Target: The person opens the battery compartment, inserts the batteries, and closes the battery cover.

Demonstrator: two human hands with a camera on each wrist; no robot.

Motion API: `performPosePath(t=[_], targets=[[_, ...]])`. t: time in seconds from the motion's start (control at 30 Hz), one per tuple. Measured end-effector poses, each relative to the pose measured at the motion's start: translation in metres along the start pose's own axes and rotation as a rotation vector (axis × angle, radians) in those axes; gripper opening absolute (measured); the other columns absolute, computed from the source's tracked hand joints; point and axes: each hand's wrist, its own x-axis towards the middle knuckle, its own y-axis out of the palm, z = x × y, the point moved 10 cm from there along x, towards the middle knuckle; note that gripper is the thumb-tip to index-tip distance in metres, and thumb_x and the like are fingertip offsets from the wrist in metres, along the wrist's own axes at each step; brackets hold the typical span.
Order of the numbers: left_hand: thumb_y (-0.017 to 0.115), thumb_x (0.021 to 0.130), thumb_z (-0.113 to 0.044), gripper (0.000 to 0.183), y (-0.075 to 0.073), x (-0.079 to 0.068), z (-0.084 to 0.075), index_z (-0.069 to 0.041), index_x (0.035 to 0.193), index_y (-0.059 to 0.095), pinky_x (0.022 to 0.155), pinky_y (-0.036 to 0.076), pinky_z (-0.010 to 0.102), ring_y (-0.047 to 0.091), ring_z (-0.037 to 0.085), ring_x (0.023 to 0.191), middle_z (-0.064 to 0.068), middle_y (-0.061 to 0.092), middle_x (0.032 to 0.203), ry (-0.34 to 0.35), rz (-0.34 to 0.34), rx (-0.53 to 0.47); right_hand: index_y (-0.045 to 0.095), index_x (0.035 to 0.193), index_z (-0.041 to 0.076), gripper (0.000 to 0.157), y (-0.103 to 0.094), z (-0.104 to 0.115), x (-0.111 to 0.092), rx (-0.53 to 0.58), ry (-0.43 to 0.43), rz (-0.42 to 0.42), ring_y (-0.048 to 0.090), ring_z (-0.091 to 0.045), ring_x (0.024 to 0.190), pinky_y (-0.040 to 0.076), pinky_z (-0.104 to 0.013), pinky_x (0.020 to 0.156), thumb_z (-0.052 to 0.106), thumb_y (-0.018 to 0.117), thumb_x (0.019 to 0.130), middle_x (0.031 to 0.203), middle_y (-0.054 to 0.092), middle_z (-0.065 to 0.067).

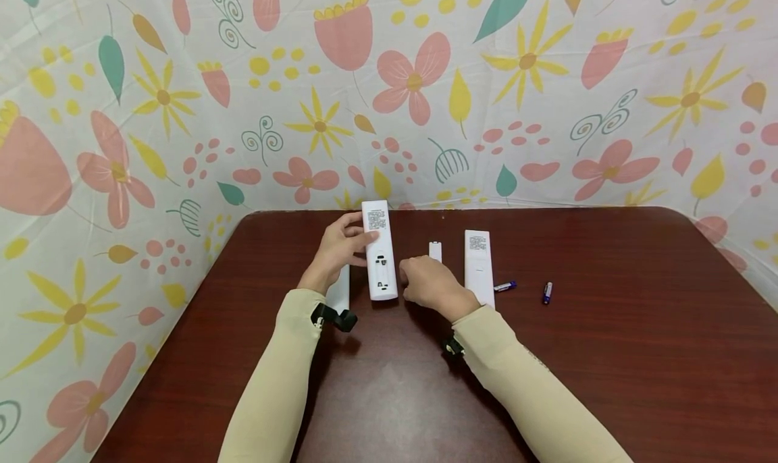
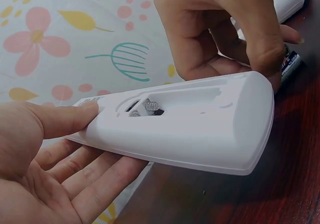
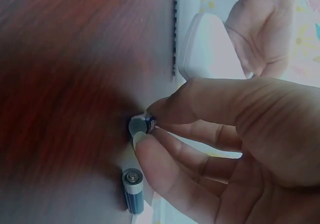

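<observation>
My left hand (image 1: 338,247) holds a white remote control (image 1: 379,274) raised, back side facing me, thumb on its back and fingers underneath. Its battery compartment (image 2: 165,104) is uncovered and vacant, with metal springs showing at one end. Just right of it, my right hand (image 1: 433,282) reaches down to the tabletop. In the right wrist view, thumb and fingertip pinch a small dark-blue battery (image 3: 142,124) at the table surface. A second battery (image 3: 132,190) is close by that hand. The right hand's fingers are largely hidden in the head view.
A small white battery cover (image 1: 435,250) lies behind the right hand. Another white remote (image 1: 480,267) lies face down to the right, with a battery (image 1: 505,286) beside it and one (image 1: 548,293) farther right. Under the left wrist is a white object (image 1: 338,291). A patterned curtain (image 1: 413,78) borders the brown table (image 1: 608,368).
</observation>
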Motion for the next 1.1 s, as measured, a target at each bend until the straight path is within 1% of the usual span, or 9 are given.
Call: performPosePath(t=[0.2,0.37,0.43,0.53,0.67,0.77,0.87,0.97,1.1], targets=[[0.075,0.101,-0.01,0.057,0.0,0.0,0.001,-0.011,0.153,0.053,0.064,0.065,0.038,0.074,0.025,0.083,0.018,0.07,0.119,-0.004,-0.004,0.005,0.064,0.084,0.007,0.021,0.003,0.002,0.0,-0.008,0.007,0.021,0.062,-0.021,0.075,0.053,-0.038,0.066,0.002,0.085,0.084,0.08,0.064,-0.004],[0.076,0.101,-0.01,0.057,0.0,0.0,0.001,-0.011,0.153,0.053,0.064,0.065,0.038,0.073,0.025,0.082,0.018,0.07,0.119,-0.003,-0.007,0.005,0.07,0.091,0.005,0.017,0.002,0.0,-0.001,0.005,0.011,0.023,0.068,-0.025,0.086,0.058,-0.042,0.073,0.003,0.085,0.084,0.091,0.07,-0.007],[0.075,0.101,-0.01,0.057,-0.001,0.0,0.0,-0.011,0.153,0.053,0.064,0.065,0.038,0.073,0.025,0.082,0.017,0.07,0.119,-0.002,-0.007,0.004,0.071,0.094,0.005,0.016,0.002,-0.002,-0.001,0.022,0.021,0.028,0.068,-0.025,0.087,0.058,-0.043,0.075,0.005,0.085,0.085,0.094,0.071,-0.008],[0.075,0.101,-0.01,0.057,0.0,0.0,0.0,-0.011,0.153,0.053,0.064,0.065,0.038,0.073,0.025,0.082,0.017,0.07,0.119,-0.001,-0.003,0.003,0.072,0.096,0.006,0.014,0.002,-0.006,0.0,0.072,0.04,0.039,0.067,-0.021,0.078,0.057,-0.039,0.072,0.005,0.082,0.087,0.093,0.07,-0.006],[0.075,0.101,-0.01,0.056,0.0,0.0,0.0,-0.011,0.153,0.053,0.065,0.065,0.039,0.074,0.026,0.083,0.018,0.07,0.119,0.001,-0.001,0.003,0.072,0.1,0.005,0.012,-0.003,-0.011,0.0,0.172,0.06,0.028,0.065,-0.017,0.057,0.055,-0.033,0.062,0.004,0.077,0.089,0.083,0.067,-0.003],[0.075,0.101,-0.011,0.056,0.0,0.0,0.0,-0.011,0.153,0.053,0.065,0.065,0.039,0.074,0.026,0.084,0.018,0.07,0.12,0.0,-0.001,-0.001,0.072,0.104,0.005,0.013,-0.01,-0.014,-0.001,0.246,0.067,-0.001,0.063,-0.016,0.053,0.054,-0.032,0.059,0.004,0.074,0.091,0.078,0.066,-0.002],[0.075,0.101,-0.011,0.057,0.001,0.001,0.001,-0.011,0.153,0.053,0.066,0.065,0.039,0.074,0.026,0.085,0.018,0.07,0.121,-0.004,0.001,-0.005,0.072,0.106,0.005,0.014,-0.02,-0.017,-0.002,0.303,0.061,-0.056,0.062,-0.016,0.054,0.054,-0.032,0.057,0.004,0.07,0.093,0.082,0.066,-0.003],[0.076,0.101,-0.011,0.058,0.001,0.001,0.001,-0.011,0.154,0.053,0.066,0.065,0.039,0.073,0.026,0.084,0.018,0.07,0.121,-0.006,0.001,-0.006,0.071,0.108,0.004,0.014,-0.032,-0.017,-0.003,0.351,0.035,-0.136,0.063,-0.016,0.058,0.055,-0.033,0.059,0.003,0.069,0.094,0.088,0.067,-0.005],[0.076,0.1,-0.011,0.057,0.002,0.002,0.001,-0.01,0.153,0.053,0.066,0.065,0.039,0.073,0.026,0.084,0.018,0.07,0.12,-0.004,0.003,-0.011,0.072,0.112,0.003,0.014,-0.045,-0.013,-0.005,0.418,-0.014,-0.233,0.065,-0.016,0.071,0.056,-0.035,0.068,0.004,0.069,0.098,0.099,0.067,-0.007]])
